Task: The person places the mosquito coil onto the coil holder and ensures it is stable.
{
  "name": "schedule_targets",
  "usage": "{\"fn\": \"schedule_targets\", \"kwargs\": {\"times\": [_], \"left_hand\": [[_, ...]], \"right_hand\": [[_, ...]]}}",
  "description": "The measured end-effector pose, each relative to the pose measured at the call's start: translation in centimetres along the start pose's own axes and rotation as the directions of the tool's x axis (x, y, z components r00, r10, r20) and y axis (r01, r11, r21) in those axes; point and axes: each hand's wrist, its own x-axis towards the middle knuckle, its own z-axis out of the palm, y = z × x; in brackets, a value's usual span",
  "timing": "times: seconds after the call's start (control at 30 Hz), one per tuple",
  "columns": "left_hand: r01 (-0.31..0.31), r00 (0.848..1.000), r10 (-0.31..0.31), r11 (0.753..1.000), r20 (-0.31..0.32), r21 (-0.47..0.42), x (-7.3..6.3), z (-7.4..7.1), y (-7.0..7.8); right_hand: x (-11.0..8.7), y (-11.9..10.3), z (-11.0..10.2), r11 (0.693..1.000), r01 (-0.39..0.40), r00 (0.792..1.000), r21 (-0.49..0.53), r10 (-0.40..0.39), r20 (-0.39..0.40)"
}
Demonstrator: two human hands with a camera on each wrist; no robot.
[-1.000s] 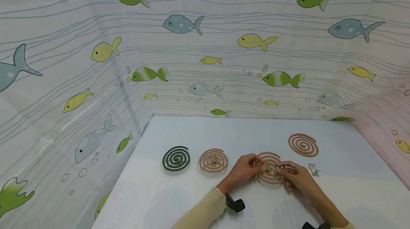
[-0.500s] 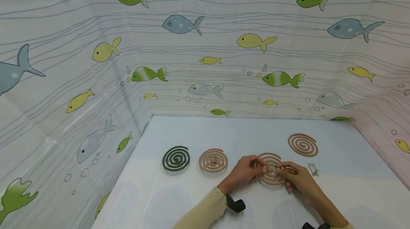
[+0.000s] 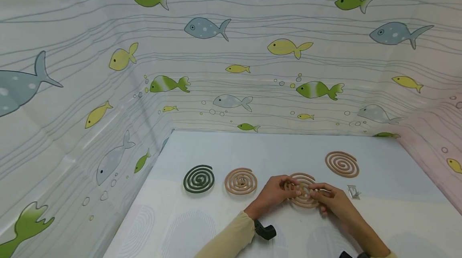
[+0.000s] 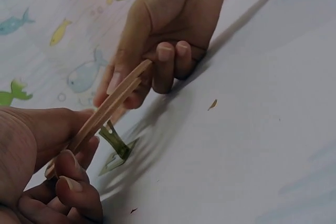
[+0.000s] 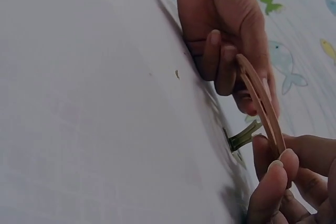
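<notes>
A brown mosquito coil is held between both hands over the table. My left hand pinches its left side, thumb and fingers near the middle. On the other side, my right hand pinches it too, the lower fingers curled beneath. Both wrist views show the coil edge-on and raised off the tabletop. Under it stands a small metal coil stand, its upright prong reaching toward the coil's underside. The fingers partly hide the coil's centre in the head view.
To the left lie a dark green mosquito coil and another brown coil, with metal showing at its middle. A further brown coil lies at the back right, near a loose metal stand. Fish-printed sheeting surrounds the white table.
The held coil has shifted slightly between the fingers, and the right fingertips have edged left toward its centre. Both hands otherwise stay in place; the other coils lie unmoved.
</notes>
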Motion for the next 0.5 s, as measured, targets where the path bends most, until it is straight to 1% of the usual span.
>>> {"fn": "schedule_targets", "kwargs": {"times": [0.17, 0.33, 0.5], "left_hand": [[0.009, 1.000, -0.010, 0.999, -0.027, -0.031, 0.01, 0.12, -0.04], [0.014, 1.000, -0.015, 0.999, -0.021, -0.037, 0.04, 0.23, -0.05], [0.002, 1.000, -0.002, 1.000, -0.007, -0.020, 0.05, 0.11, -0.01]], "right_hand": [[-0.02, 0.04, 0.00, 1.000, 0.002, 0.999, 0.010, -0.002, 0.034], [-0.07, 0.11, 0.03, 1.000, 0.003, 1.000, 0.031, -0.004, 0.031], [-0.04, -0.09, -0.03, 1.000, 0.004, 0.998, 0.005, -0.004, 0.059]]}}
